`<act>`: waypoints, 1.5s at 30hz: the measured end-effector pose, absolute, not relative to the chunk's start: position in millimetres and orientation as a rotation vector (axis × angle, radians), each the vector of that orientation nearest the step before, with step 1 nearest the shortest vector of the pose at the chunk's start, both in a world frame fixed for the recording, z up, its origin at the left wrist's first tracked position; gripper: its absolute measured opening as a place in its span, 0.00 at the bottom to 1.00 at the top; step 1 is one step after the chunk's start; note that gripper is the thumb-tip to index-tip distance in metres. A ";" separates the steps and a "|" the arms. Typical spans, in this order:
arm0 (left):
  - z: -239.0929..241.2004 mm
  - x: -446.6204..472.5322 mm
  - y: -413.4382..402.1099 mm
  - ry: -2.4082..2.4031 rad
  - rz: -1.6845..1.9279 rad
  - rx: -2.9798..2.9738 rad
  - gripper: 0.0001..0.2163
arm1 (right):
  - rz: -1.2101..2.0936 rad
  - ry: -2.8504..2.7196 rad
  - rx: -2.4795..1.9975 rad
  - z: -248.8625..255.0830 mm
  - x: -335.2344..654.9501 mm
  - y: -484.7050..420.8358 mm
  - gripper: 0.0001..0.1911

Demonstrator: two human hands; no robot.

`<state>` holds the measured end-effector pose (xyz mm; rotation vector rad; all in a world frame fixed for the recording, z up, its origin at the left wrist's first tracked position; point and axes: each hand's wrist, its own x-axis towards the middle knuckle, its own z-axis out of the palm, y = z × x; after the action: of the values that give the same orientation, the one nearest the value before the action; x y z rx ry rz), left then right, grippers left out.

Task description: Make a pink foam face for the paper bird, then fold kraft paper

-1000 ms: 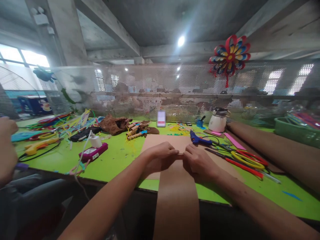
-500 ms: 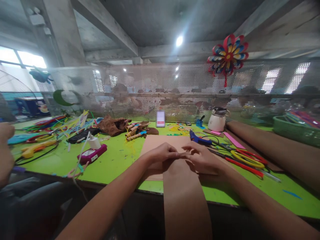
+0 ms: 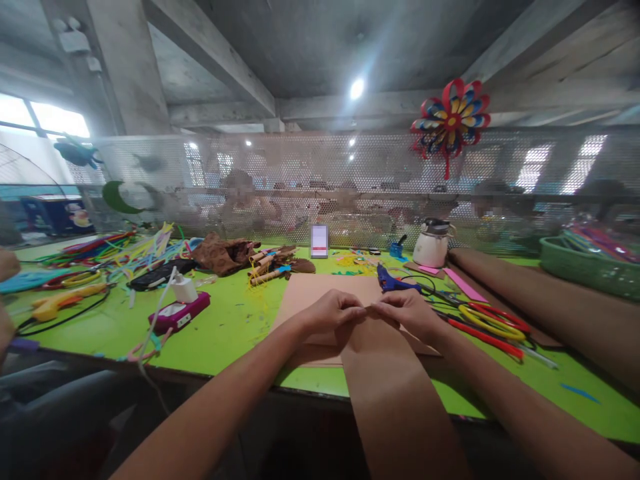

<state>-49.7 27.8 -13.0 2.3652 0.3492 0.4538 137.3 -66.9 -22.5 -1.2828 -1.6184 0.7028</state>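
A long strip of brown paper [image 3: 395, 380] runs from my two hands down over the table's front edge. My left hand [image 3: 337, 310] pinches the strip's far end from the left, thumb against fingers. Close beside it, my right hand [image 3: 407, 310] pinches the same end from the right. The fingertips nearly meet, and they hide the very edge of the strip. Beneath my hands lie flat sheets of light brown paper [image 3: 305, 293] on the green table. Just beyond my right hand rests a blue glue gun [image 3: 395, 280].
Scissors with red and yellow handles [image 3: 495, 323] lie to the right, before a brown paper roll [image 3: 540, 300]. A purple power strip [image 3: 180, 313] with a white plug stands left. Farther back are a white jug [image 3: 431, 243], a phone [image 3: 319, 240] and a green basket [image 3: 585, 270]. Another person's hand shows far left.
Both hands have drawn the strip's end into a tighter pinch, and my right fingers have curled in. The strip's hanging part has swung to the right. The view has shifted slightly.
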 end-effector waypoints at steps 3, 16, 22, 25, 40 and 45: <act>-14.6 -51.0 25.2 0.404 0.438 2.281 0.18 | 0.637 -1.608 -1.312 -21.4 137.0 -67.2 0.21; -10.3 -50.4 19.4 0.415 0.482 2.388 0.18 | 0.811 -1.646 -1.203 -21.6 138.6 -65.3 0.18; -11.6 -48.5 18.9 0.376 0.500 2.390 0.15 | 0.812 -1.510 -1.178 -30.4 136.4 -59.4 0.20; -12.9 -49.9 19.9 0.383 0.466 2.317 0.15 | 0.805 -1.499 -1.157 -33.2 137.9 -57.4 0.19; -17.4 -52.6 22.5 0.468 0.483 2.159 0.15 | 0.830 -1.418 -1.232 -39.9 140.3 -55.8 0.25; -22.0 -52.7 17.7 0.517 0.515 1.970 0.15 | 0.952 -1.358 -1.220 -42.0 136.1 -56.2 0.25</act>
<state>-52.7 17.7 -22.0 1.9703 0.5168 0.5149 136.1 -56.2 -42.0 -1.2197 -1.3577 0.9525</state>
